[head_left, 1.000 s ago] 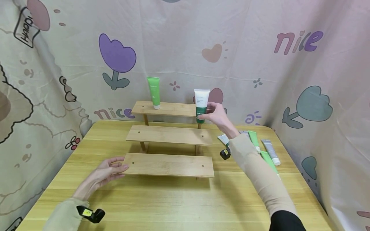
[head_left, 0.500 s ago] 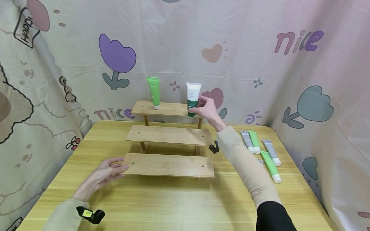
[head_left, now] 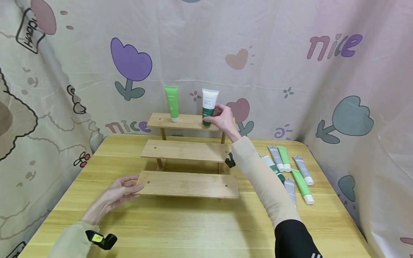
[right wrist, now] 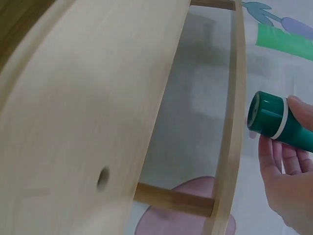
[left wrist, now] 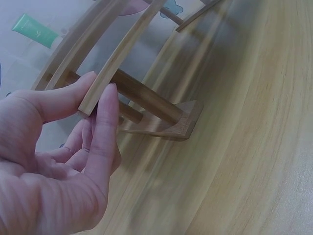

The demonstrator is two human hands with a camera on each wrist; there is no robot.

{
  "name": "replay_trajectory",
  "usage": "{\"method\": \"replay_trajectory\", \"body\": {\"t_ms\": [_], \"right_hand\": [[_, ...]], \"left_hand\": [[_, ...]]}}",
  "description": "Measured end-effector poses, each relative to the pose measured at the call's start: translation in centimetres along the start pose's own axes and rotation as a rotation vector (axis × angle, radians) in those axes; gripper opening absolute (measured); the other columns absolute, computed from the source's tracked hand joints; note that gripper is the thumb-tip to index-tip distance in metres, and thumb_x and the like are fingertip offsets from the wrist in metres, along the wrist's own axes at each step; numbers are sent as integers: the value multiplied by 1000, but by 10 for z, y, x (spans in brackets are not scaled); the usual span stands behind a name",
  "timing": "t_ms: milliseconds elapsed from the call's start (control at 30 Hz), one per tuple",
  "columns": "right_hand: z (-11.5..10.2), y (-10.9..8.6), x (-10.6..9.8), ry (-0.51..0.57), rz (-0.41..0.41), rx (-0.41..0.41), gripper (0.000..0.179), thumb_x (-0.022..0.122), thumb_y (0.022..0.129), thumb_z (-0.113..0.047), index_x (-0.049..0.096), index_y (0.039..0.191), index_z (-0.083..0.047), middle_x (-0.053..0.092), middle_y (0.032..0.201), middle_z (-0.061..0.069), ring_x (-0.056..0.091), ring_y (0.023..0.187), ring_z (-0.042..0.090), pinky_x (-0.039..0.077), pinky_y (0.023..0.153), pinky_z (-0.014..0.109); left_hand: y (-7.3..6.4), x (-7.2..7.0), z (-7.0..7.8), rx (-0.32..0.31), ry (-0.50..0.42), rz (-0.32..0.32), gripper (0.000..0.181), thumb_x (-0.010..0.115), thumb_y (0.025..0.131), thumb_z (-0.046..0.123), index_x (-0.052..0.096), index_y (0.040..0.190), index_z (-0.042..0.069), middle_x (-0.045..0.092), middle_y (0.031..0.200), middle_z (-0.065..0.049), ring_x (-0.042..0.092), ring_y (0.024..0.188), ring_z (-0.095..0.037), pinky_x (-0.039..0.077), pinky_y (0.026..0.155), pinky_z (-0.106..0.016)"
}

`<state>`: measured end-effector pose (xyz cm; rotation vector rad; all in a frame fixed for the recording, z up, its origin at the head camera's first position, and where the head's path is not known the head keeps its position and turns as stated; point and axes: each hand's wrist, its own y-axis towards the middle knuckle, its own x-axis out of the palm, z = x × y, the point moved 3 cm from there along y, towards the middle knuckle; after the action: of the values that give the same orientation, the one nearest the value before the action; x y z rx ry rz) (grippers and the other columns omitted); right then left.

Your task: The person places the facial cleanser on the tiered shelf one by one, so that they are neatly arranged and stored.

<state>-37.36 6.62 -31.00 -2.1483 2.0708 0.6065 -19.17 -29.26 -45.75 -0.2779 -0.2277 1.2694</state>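
My right hand (head_left: 223, 118) pinches a white and dark green squeeze tube (head_left: 209, 102) near its green cap, holding it upright at the top tier of a wooden three-tier display shelf (head_left: 190, 184). In the right wrist view the green cap (right wrist: 266, 113) shows a small gap from the top board's edge. Left of it, a bright green tube (head_left: 172, 102) stands on its white cap on the top tier. My left hand (head_left: 119, 193) pinches the left end of the lowest board, thumb above and fingers below, as the left wrist view shows.
Several tubes lie on the table at the right: a green tube (head_left: 302, 186), a grey tube (head_left: 302, 170), and a white and green tube (head_left: 273, 167) partly behind my right sleeve. A patterned curtain (head_left: 264, 71) hangs close behind the table.
My right hand has carried the white and green tube leftward and up, from the shelf's right end to over the top tier. The left hand has kept its grip on the lowest board.
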Motion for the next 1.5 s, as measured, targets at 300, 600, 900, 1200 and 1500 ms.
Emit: {"method": "replay_trajectory", "body": {"t_ms": [300,600,900,1200,1500], "right_hand": [[0,9,19,25,14,-15,56,83,81,-5,61,133,-2,67,125,19,65,116,32,56,106,42],[-2,15,31,51,46,-66,54,81,81,-1,61,132,0,67,124,21,66,114,33,58,103,40],[-6,16,38,63,56,-68,55,80,81,2,62,132,-2,68,123,20,67,113,32,59,102,37],[-1,16,41,30,47,-40,53,81,79,1,64,129,-3,70,120,19,69,111,31,59,101,37],[1,16,43,34,33,-40,54,80,80,2,62,130,-3,69,122,19,68,112,32,58,103,40]], "left_hand": [[1,0,0,5,-19,-3,83,64,99,10,7,153,-16,62,109,2,68,95,-5,64,88,-24],[1,1,0,6,-9,0,81,64,99,11,9,152,-16,61,108,1,67,95,-6,64,88,-25],[1,1,0,5,10,-6,79,63,100,13,10,153,-15,60,107,1,66,95,-5,64,87,-25],[0,2,0,1,11,0,79,62,100,12,11,153,-15,59,107,1,66,94,-5,64,87,-24],[0,1,0,1,26,0,78,62,101,13,11,154,-14,59,109,1,65,95,-5,64,88,-25]]}}
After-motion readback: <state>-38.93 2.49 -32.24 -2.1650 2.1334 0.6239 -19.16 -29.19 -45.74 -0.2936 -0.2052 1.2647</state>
